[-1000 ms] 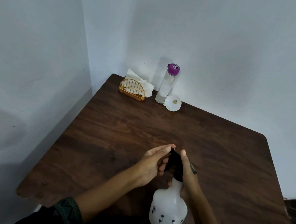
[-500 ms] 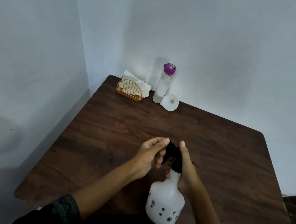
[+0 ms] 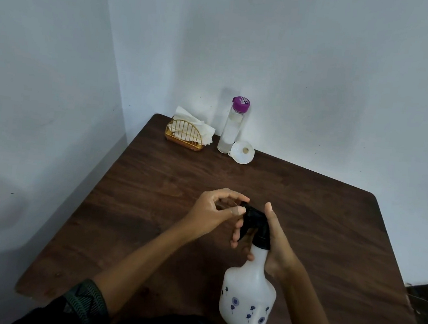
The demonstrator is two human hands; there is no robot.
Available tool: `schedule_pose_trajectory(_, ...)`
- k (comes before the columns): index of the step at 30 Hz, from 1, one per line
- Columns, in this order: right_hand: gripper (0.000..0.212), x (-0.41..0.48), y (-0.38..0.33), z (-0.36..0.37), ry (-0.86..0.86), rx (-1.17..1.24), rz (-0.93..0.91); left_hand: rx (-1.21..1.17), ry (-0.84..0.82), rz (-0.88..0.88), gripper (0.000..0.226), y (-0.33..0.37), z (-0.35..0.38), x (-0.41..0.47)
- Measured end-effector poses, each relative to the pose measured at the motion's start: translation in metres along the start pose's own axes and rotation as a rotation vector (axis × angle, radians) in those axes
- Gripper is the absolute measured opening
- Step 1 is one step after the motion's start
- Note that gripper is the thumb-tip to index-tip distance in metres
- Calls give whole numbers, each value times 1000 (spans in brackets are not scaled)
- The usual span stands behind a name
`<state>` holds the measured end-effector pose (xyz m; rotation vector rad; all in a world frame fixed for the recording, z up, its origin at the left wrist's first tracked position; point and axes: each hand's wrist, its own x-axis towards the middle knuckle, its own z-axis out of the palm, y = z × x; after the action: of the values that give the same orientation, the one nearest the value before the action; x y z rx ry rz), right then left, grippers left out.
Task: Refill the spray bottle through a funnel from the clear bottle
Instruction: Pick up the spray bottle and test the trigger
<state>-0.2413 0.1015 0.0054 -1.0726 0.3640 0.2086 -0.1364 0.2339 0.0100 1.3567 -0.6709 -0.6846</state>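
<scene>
While clasping the white spray bottle [image 3: 247,295] round its neck in the right hand [image 3: 277,251], pinches the nozzle of its black spray head [image 3: 256,218] with left hand [image 3: 210,213] thumb and forefinger. Well beyond the spray bottle, by the wall [image 3: 321,67], left to right: napkin holder [image 3: 184,135], purple-capped clear bottle [image 3: 230,132], white funnel [image 3: 242,153].

Bare table [image 3: 179,184] this side of clear bottle [image 3: 230,129], funnel [image 3: 242,153]
</scene>
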Motion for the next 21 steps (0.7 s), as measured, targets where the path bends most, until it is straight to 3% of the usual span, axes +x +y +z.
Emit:
schedule_pose_trajectory(8, 71, 2, -15, -2, -2, -62, 6, 221, -22, 77, 11, -2, -3, 13)
schedule_pose_trajectory(11, 70, 2, -15, 3, 2, -127, -20, 240, -27, 95, 28, 2, 2, 11)
schedule_pose_trajectory(17, 63, 2, -9, 2, 59, -296, -71, 460, -49, -169, 58, 0, -5, 23)
schedule_pose_trajectory(21, 56, -1, -7, -2, 325, -433, -108, 383, 125, -340, 58, -15, -34, 25)
